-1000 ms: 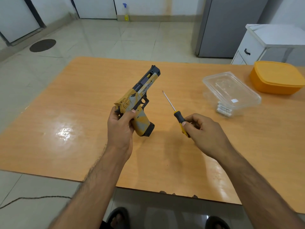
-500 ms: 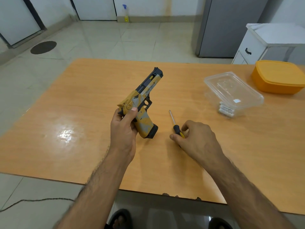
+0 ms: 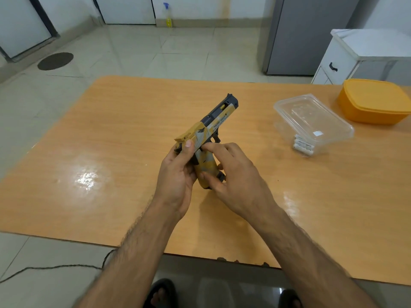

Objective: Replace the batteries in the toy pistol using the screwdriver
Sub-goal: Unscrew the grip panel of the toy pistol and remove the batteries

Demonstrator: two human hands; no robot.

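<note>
I hold the pistol (image 3: 208, 134) at the middle of the frame, above the table (image 3: 111, 152), its muzzle tilted toward the upper right. My left hand (image 3: 178, 181) is wrapped round the back of the grip, with the thumb lying up along the slide's rear. My right hand (image 3: 233, 174) has come onto the grip from the right: its forefinger lies across the frame just behind the trigger, and its other fingers curl round the lower grip and its black base. I cannot see the screwdriver. The batteries (image 3: 303, 147) lie right of centre, inside the near end of a clear tub (image 3: 311, 121), well apart from the pistol. Just beyond the tub, at the right edge, sits an orange box (image 3: 373, 101) with its lid on.
</note>
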